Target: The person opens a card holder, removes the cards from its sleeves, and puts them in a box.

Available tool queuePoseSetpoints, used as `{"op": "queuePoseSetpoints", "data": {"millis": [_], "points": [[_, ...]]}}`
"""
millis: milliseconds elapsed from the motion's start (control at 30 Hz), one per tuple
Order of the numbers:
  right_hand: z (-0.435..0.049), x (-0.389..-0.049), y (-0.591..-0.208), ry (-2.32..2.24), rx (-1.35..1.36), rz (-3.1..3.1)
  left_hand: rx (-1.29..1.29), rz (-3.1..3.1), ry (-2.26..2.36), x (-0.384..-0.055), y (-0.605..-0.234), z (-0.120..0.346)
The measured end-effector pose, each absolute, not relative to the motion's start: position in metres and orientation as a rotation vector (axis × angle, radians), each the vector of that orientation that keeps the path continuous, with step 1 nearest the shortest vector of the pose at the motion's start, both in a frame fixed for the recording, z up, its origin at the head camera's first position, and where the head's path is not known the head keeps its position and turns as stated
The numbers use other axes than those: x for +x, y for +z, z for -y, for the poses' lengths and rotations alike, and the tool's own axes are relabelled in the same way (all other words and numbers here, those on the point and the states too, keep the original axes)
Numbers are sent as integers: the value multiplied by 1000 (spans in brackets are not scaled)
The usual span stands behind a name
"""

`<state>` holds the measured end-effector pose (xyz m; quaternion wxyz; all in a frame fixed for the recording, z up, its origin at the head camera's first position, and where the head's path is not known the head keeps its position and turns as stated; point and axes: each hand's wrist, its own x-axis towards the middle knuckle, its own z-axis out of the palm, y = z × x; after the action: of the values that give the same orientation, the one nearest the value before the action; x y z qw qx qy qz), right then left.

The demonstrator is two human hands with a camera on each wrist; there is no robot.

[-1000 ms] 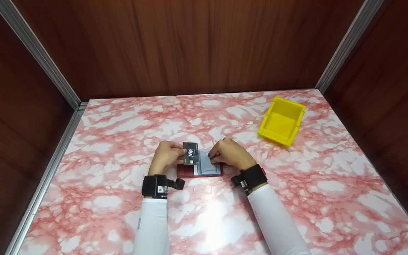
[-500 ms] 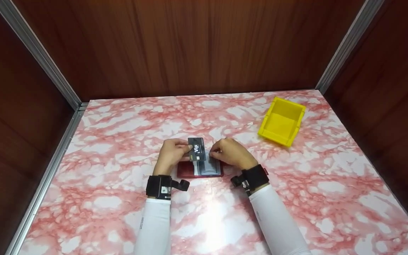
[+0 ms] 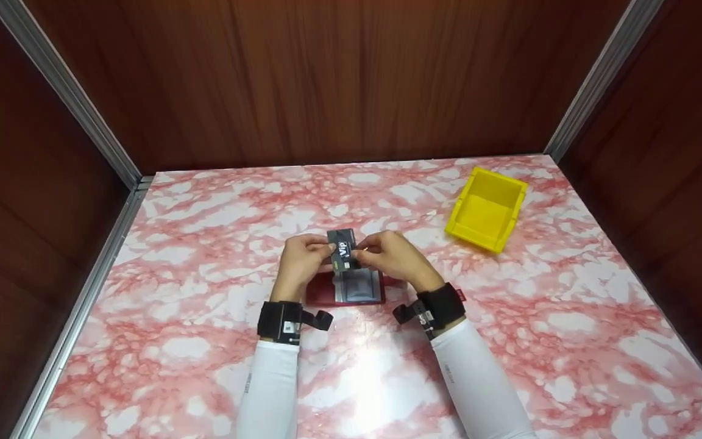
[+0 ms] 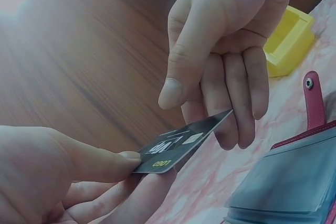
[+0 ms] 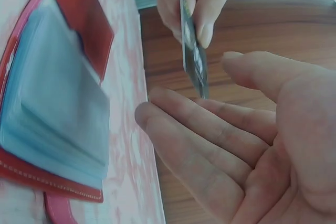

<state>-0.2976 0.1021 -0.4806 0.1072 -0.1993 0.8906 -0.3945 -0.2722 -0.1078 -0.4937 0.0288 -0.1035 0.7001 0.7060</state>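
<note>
A dark grey card marked "Vip" is pinched between the thumb and fingers of my left hand, raised over a red card holder. My right hand is at the card's right edge. In the left wrist view, its thumb and fingers stand apart, with the card's far corner in front of the fingers. The right wrist view shows that palm turned up, fingers loosely extended. Below the hands the holder lies unfolded, its clear plastic sleeves showing.
A yellow bin sits on the far right part of the red-and-white marbled table. Brown wood-look panels with metal corner rails enclose the back and sides. The holder's snap strap sticks out from its edge.
The left hand has carried the card up and to the right. My right hand has left the plastic sleeves and come up beside the card; the sleeves now lie flatter.
</note>
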Motion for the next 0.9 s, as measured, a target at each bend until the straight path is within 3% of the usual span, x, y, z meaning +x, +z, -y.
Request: {"op": "queuePoseSetpoints", "data": {"millis": [900], "points": [[-105,-296,-477,-1491,-438,-2400,-292,-2125,2238,-273,-496,104]]}}
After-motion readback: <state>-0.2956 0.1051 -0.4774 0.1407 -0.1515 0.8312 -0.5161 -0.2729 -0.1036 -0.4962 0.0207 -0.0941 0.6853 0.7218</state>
